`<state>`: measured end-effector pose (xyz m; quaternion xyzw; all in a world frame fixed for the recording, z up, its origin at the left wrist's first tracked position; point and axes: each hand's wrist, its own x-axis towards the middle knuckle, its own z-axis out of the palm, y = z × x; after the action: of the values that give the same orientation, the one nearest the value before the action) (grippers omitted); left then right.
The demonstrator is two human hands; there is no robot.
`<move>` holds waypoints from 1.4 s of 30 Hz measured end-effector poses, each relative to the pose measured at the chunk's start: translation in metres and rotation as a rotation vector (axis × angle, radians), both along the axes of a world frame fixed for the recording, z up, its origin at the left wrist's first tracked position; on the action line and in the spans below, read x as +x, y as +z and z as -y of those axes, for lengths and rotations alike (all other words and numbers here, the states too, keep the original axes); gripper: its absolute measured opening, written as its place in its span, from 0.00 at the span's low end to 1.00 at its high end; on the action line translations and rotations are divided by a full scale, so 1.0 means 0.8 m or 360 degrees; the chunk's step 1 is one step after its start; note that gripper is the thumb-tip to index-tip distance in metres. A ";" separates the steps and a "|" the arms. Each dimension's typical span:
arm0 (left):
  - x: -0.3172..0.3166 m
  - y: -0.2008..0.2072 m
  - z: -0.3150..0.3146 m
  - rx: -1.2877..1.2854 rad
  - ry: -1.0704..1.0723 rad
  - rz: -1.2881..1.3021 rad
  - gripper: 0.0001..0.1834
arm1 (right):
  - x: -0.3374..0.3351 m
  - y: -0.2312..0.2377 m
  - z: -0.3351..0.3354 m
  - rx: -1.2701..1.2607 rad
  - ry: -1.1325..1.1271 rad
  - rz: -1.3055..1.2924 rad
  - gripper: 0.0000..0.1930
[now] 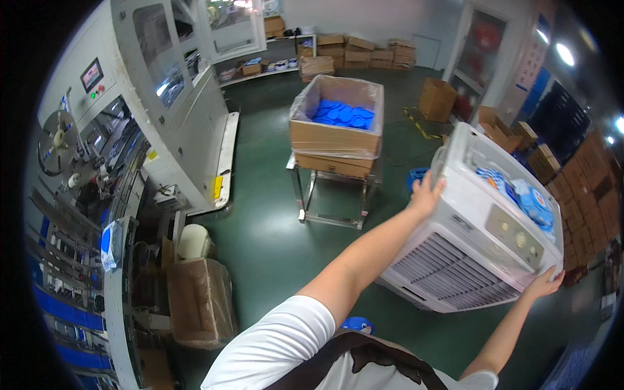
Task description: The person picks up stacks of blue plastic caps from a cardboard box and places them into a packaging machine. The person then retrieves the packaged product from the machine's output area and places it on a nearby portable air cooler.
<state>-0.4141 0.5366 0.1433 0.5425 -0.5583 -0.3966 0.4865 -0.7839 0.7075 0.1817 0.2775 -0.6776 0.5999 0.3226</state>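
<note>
A white air cooler (465,250) with a slatted front grille and a panel of dials stands to my right, looking tilted in the wide picture. My left hand (426,194) grips its left upper edge, the arm stretched across in front of me. On the opposite front corner, my right hand (545,284) curls its fingers round the rim; part of them is hidden. Blue-and-white soft packets (534,205) lie in the recessed top of the cooler.
A plastic-lined carton (335,140) of blue lids (344,114) rests on a metal stand (331,218) ahead. White machinery (153,84) and a conveyor (68,305) line the left, beside a lined brown box (201,302). Stacked cartons (582,192) rise behind the cooler.
</note>
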 end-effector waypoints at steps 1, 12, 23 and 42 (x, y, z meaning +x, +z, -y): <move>0.012 -0.003 -0.016 -0.0013 -0.0103 0.0021 0.39 | 0.067 -0.008 0.004 -0.0351 0.0451 -0.0081 0.21; 0.424 -0.239 -0.057 0.0569 -0.0575 0.1113 0.38 | 0.616 -0.253 0.203 0.1337 0.2674 0.2165 0.27; 0.684 -0.093 0.149 0.0301 0.0328 0.0679 0.32 | 0.809 -0.428 0.480 -0.0329 0.1594 0.3952 0.49; 0.761 -0.034 0.633 0.0286 -0.0469 0.0622 0.42 | 0.945 -0.393 0.443 -0.1935 0.1179 0.2937 0.36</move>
<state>0.1946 0.0304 0.1157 0.5627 -0.6772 -0.3988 0.2564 -0.0283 0.3529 -0.1330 -0.2837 -0.1334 0.8575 -0.4079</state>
